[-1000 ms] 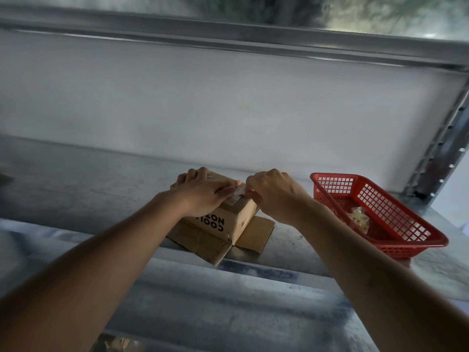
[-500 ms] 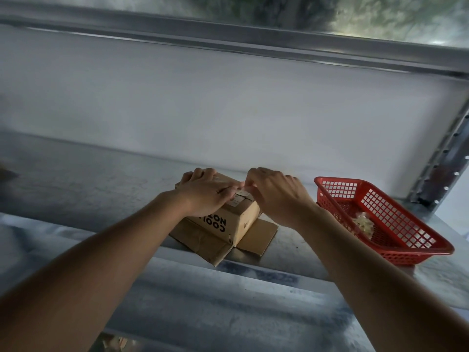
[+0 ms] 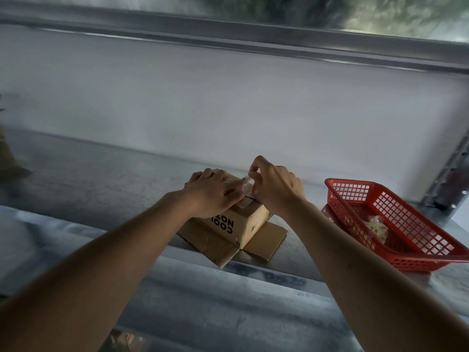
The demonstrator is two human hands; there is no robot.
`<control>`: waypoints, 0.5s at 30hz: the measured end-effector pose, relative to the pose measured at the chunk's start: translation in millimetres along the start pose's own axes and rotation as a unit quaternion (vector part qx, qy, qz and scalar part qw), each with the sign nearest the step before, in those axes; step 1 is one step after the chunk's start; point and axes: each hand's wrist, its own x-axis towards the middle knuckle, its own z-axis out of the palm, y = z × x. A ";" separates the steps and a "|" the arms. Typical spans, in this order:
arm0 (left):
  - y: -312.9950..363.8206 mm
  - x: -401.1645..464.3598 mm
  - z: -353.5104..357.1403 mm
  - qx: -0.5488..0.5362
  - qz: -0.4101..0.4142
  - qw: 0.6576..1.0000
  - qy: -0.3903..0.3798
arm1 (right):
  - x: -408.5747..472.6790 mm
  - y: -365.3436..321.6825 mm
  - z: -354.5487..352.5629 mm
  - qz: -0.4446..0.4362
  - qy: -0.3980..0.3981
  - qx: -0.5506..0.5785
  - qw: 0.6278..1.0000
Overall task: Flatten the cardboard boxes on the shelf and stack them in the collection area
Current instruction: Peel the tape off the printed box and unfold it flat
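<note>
On the metal shelf (image 3: 76, 189), right at its front edge, I am working on the small cardboard box (image 3: 250, 222), which is standing upside down with its lower flaps splayed out flat beneath it. My left hand (image 3: 212, 193) is lying over the top of the box with fingers fairly straight, pressing down to pin it. My right hand (image 3: 275, 189) is pinching the loose end of the clear tape (image 3: 247, 185) between thumb and fingertips and lifting it off the top seam. To do this well, I am thinking the pull should run low and along the seam, not straight up, so the strip comes off whole rather than tearing. The left hand should be bearing down beside the seam, not on it. The red basket (image 3: 396, 224) is sitting near on the right, apart from the box, with something pale inside.
</note>
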 end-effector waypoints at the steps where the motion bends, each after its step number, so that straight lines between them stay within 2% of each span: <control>1: -3.6 0.3 0.6 -0.009 0.003 1.000 0.005 | 0.4 0.7 2.4 0.006 -0.011 0.019 1.000; 6: -24.6 -5.3 -12.9 -0.100 0.017 0.995 -0.009 | -1.6 4.8 10.6 0.048 -0.090 0.055 0.993; 11: -19.7 -0.5 -29.0 -0.050 -0.097 0.993 0.044 | -3.7 -4.1 13.5 0.088 -0.100 0.082 0.988; 15: -2.9 1.3 -33.9 -0.110 -0.104 0.988 0.018 | -1.7 -12.4 9.7 0.120 -0.154 0.187 0.963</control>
